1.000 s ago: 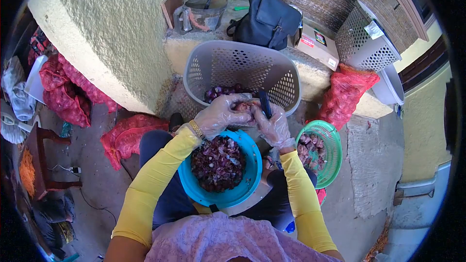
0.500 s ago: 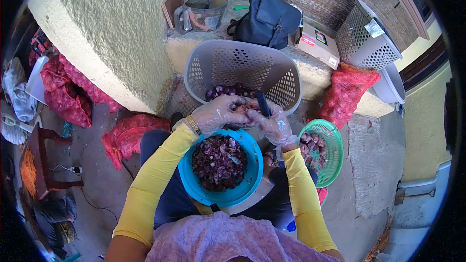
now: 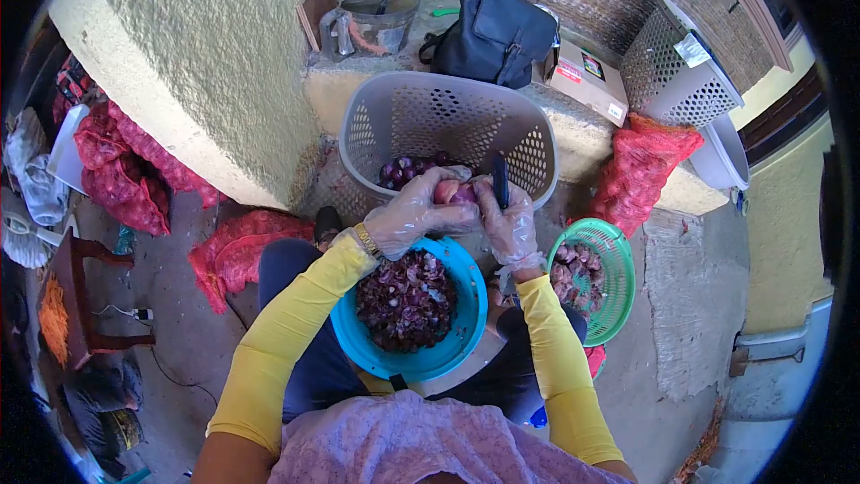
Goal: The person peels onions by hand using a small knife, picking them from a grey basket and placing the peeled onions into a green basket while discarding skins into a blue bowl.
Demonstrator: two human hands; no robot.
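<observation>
the left hand (image 3: pixel 405 219) is curled round a pink onion (image 3: pixel 456 192), and the right hand (image 3: pixel 509 229) is closed on a dark handle (image 3: pixel 500 179) by the grey basket (image 3: pixel 394 121)

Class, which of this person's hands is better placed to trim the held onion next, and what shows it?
Probably the right hand: it holds the dark tool close beside the onion, while the left hand is taken up steadying it.

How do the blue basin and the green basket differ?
The blue basin has solid walls, while the green basket has openwork ones. The basin holds a dark purple heap of skins; the basket holds paler, pinkish pieces. The basin sits between the person's legs, the basket beyond the right knee. Both are round and open-topped.
</observation>
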